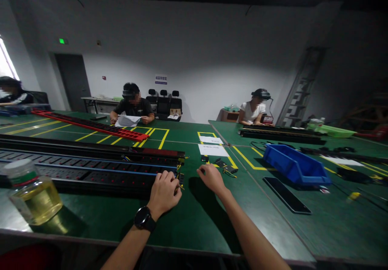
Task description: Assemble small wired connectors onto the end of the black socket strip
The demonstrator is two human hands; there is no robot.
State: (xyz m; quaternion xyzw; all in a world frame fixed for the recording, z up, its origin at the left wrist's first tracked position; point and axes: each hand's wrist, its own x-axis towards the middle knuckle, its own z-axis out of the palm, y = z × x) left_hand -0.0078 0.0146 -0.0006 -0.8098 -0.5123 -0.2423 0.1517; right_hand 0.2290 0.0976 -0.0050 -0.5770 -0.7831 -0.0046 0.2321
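Observation:
A long black slotted panel (106, 177) with blue strips and red dots lies along the left of the green table. My left hand (165, 191), with a black watch at its wrist, is closed at the panel's right end. A short yellowish wire end (181, 187) shows beside its fingertips; what the fingers grip is hidden. To the right, my right hand (210, 177) is above the table, its fingers curled together and nothing visible in them. Just beyond it are a small black block (205, 158) and a black part with yellow wires (226, 166).
A bottle of yellow liquid (34, 195) stands near the front left. A blue bin (295, 165) and a phone (286, 195) are on the right. Paper sheets (214, 150) and a red slotted frame (91, 125) lie farther back. Co-workers sit across the table.

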